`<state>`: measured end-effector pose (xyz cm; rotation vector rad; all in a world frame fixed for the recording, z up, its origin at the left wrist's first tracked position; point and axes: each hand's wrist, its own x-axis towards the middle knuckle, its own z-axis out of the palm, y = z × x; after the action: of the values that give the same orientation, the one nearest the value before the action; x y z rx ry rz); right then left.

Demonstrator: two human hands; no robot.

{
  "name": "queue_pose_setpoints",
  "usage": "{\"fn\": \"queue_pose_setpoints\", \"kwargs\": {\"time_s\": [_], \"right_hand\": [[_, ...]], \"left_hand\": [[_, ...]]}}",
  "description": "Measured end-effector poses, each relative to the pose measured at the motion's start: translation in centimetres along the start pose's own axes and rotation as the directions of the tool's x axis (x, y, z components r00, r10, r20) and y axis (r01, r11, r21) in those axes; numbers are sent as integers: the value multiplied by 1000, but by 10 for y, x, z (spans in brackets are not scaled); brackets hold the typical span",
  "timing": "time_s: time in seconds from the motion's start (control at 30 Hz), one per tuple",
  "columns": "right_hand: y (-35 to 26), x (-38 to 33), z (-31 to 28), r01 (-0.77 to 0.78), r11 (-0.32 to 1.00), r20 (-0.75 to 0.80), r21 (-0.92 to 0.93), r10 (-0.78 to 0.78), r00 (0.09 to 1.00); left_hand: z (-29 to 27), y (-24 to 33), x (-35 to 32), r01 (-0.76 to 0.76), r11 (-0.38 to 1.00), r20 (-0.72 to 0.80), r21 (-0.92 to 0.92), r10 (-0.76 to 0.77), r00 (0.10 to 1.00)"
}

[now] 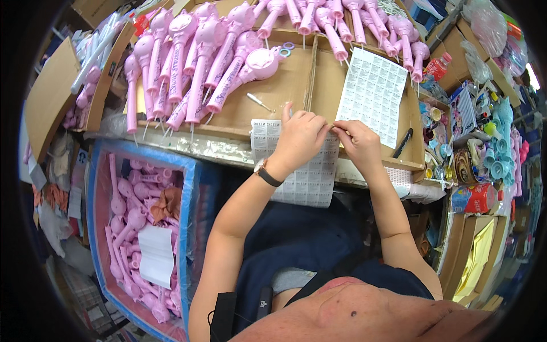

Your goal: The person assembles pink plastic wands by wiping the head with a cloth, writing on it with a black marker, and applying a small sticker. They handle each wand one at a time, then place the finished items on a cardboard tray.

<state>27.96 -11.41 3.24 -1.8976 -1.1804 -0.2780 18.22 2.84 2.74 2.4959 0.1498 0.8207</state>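
Note:
Over the front edge of the workbench, my left hand (302, 135) and my right hand (359, 142) meet fingertip to fingertip. Both are closed in a pinch at the same spot; whatever they hold there is too small to make out. Beneath them a white label sheet (310, 182), printed with rows of small labels, hangs over the bench edge, partly covered by my left hand. A second label sheet (373, 85) lies in the cardboard tray (307, 68) beyond my right hand. Several pink wand-shaped plastic pieces (199, 60) are piled at the left of that tray.
More pink pieces (342, 23) line the tray's far side. A small screwdriver-like tool (259, 102) and a black pen (403, 142) lie in it. At my left stands a blue-rimmed bin (196, 216) full of pink parts. A red-labelled bottle (473, 198) and small containers crowd the right.

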Motion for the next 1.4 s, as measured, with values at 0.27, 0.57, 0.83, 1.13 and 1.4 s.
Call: {"fn": "queue_pose_setpoints", "kwargs": {"time_s": [0.27, 0.57, 0.83, 1.13, 1.4], "right_hand": [[17, -4, 23, 38, 977, -35, -211, -47, 998], [17, -8, 24, 89, 964, -95, -251, -116, 989], [15, -2, 21, -110, 994, -37, 14, 111, 993], [11, -5, 26, -16, 991, -132, -134, -2, 991], [14, -11, 2, 48, 980, 14, 192, -52, 999]], "left_hand": [[29, -16, 8, 126, 992, -33, 20, -125, 992], [29, -16, 7, 187, 981, 0, -44, -187, 982], [24, -18, 9, 232, 966, 76, -113, -224, 971], [-2, -17, 8, 146, 988, 148, -47, -138, 979], [3, -24, 6, 248, 956, 97, -160, -234, 967]]}}
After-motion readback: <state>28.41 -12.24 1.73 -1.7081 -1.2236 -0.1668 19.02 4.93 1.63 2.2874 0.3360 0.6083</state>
